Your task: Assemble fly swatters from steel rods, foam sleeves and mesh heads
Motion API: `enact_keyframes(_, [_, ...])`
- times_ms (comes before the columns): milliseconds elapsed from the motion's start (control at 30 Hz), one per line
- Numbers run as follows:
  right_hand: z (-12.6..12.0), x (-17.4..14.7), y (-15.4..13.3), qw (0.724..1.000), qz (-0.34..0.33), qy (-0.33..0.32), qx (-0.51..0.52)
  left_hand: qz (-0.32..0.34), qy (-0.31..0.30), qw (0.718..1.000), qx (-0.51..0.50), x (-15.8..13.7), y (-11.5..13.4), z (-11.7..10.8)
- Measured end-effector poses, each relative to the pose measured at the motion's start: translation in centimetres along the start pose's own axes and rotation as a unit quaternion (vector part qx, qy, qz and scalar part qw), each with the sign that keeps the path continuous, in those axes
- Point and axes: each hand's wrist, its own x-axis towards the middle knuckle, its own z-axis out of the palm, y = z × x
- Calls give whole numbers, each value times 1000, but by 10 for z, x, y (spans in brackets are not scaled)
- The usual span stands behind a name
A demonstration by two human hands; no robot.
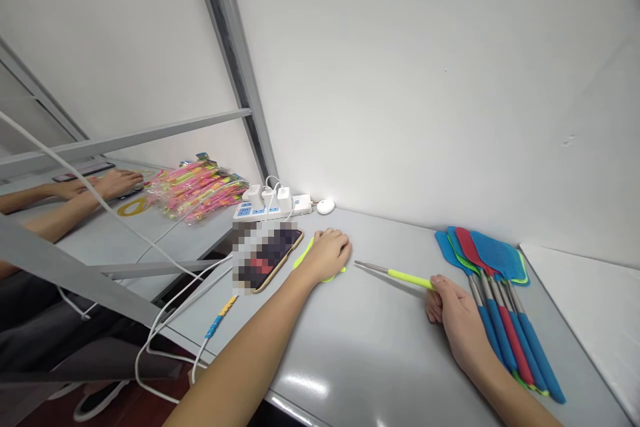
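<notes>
My right hand (453,310) is closed round the yellow-green grip of a handle (410,278). Its thin metal rod points left across the grey tabletop, with the tip short of my left hand. Fingers curled, my left hand (330,252) presses on a flat yellow-green fly swatter head (336,277) lying on the table, and covers most of it. A gap shows between the rod tip and this head. Beyond my right hand lies a stack of fly swatters (495,257) in blue, red and green, their handles toward me.
A phone (273,259) lies left of my left hand, partly blurred. Behind it are a power strip (300,203) with white plugs and a white round case (325,206). White cables hang at the left. Past a metal frame (240,47), another person's hands (117,183) work near bagged pink-yellow items (195,187).
</notes>
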Motion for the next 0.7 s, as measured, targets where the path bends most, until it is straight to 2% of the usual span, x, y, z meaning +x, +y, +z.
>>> enact_keyframes(133, [0,-2,-1,1000,1,-28,-10,0,6,1000,-13,1,3,-2])
enact_keyframes(300, [1,-5,-2,997,2,-79,-20,-18,45,998,-27,1,2,-7])
enact_keyframes(700, [1,-4,2,997,19,-72,7,-34,87,995,-44,-1,9,-13])
